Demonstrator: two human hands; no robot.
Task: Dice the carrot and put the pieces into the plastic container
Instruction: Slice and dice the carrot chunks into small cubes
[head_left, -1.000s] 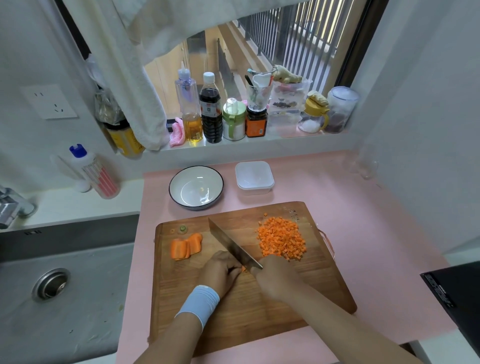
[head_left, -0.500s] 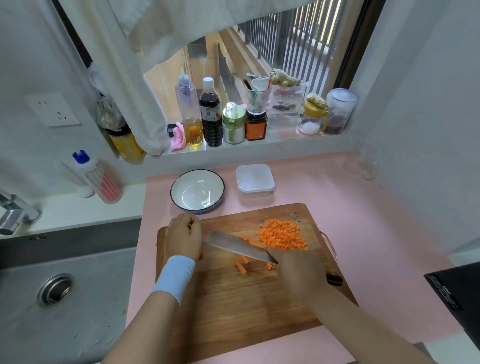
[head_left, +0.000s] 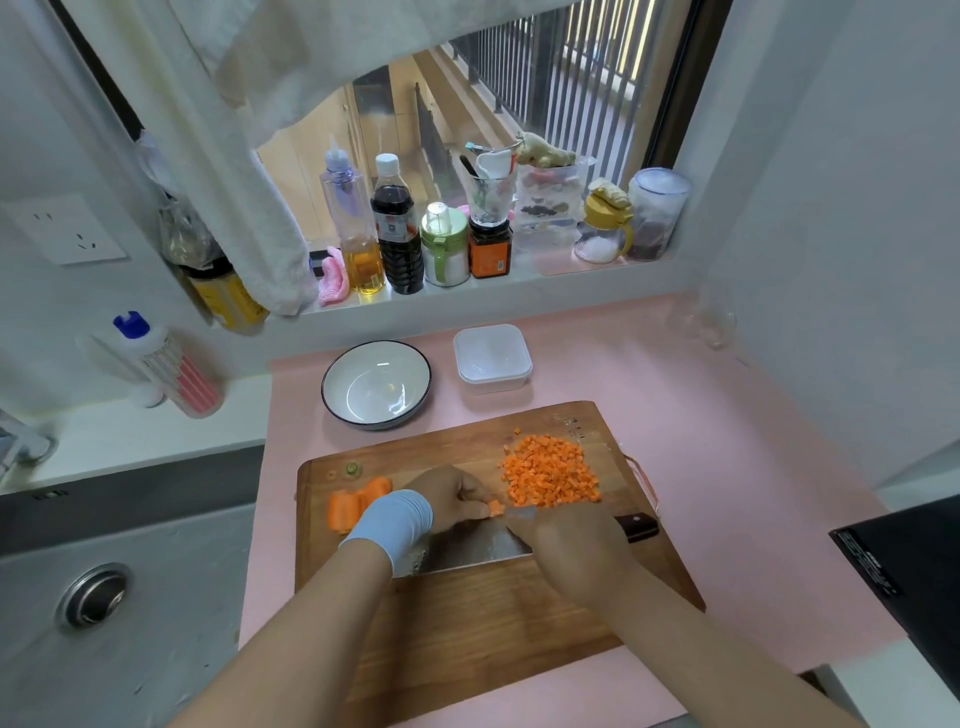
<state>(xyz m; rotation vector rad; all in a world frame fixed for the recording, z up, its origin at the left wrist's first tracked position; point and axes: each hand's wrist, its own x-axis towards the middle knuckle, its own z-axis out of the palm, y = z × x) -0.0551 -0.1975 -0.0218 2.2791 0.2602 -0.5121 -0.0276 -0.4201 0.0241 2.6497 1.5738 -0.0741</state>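
Note:
A heap of diced carrot (head_left: 550, 475) lies at the far right of the wooden cutting board (head_left: 493, 623). Two uncut carrot chunks (head_left: 353, 501) sit at the board's left, partly behind my wrist. My left hand (head_left: 452, 496), with a blue wristband, curls its fingers on a small carrot piece (head_left: 496, 508) beside the heap. My right hand (head_left: 566, 540) grips the knife (head_left: 467, 553); its broad blade faces up under my left hand, and the dark handle end pokes out on the right. The empty plastic container (head_left: 492, 358) stands beyond the board.
An empty white bowl (head_left: 376, 384) sits left of the container on the pink counter. Bottles and jars (head_left: 395, 228) line the window sill. The sink (head_left: 93, 597) is at the left, and a black appliance (head_left: 904, 566) is at the right edge.
My left hand came from the board's left edge to the middle and took a carrot piece. The knife swung nearer to me, blade flat. The loose strips on the board are no longer seen.

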